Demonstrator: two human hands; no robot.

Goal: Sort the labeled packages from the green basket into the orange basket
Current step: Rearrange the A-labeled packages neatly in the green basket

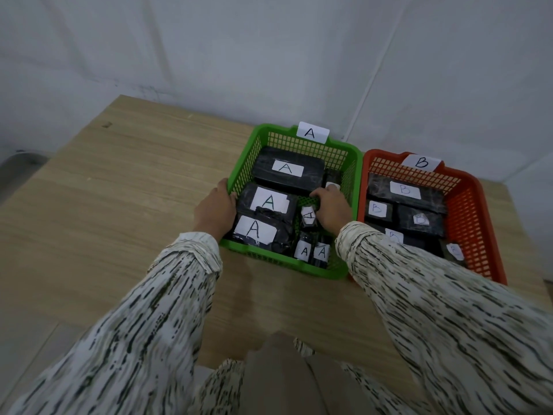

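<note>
While the left hand (216, 209) grips the outer left rim of the green basket (344, 151), fingers curled over the edge, the right hand (332, 209) reaches inside it, fingers bent down among the packages; whether they pinch anything cannot be told. Just left of that hand stands a small A-labelled package (309, 216); beyond its fingertips lies a small dark package (332, 178). Larger A packages (285, 169) fill the space between the hands. To the right of the right hand, touching the green basket, sits the orange basket (466, 187) holding B packages (404, 190).
</note>
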